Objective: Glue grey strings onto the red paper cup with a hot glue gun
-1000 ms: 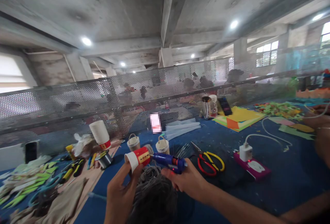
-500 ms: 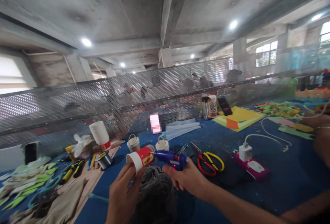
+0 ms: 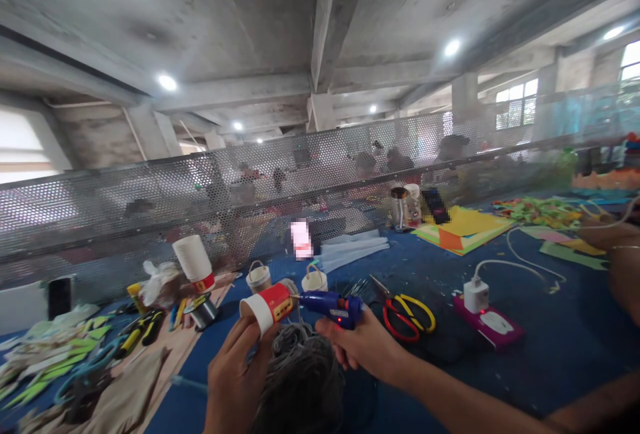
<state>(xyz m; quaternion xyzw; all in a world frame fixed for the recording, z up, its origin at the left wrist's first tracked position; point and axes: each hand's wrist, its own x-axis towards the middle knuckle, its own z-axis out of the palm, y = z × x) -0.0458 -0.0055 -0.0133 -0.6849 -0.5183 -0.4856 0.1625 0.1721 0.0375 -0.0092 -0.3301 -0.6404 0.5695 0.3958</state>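
Note:
My left hand (image 3: 243,357) is closed around a red and white paper cup (image 3: 273,305), tilted on its side with its mouth facing left. Grey yarn shows at the cup's base end. In my right hand (image 3: 363,344) is a blue hot glue gun (image 3: 330,306) with a small red light. Its nozzle points left and sits at the cup's base end; whether it touches cannot be made out. Below both hands lies a bundle of grey yarn (image 3: 303,374). Two small cups with handles, one at the left (image 3: 259,277) and one at the right (image 3: 315,279), stand just behind.
Scissors with red and yellow handles (image 3: 407,314) lie right of the glue gun. A purple power strip (image 3: 493,324) holds a white charger. Stacked paper cups (image 3: 193,261) and a wire spool (image 3: 203,311) stand left. A mesh divider (image 3: 320,161) runs behind. Another person's arm is at far right.
The cup in my left hand has shifted slightly left, and its base end now sits by the nozzle. The glue gun has barely moved.

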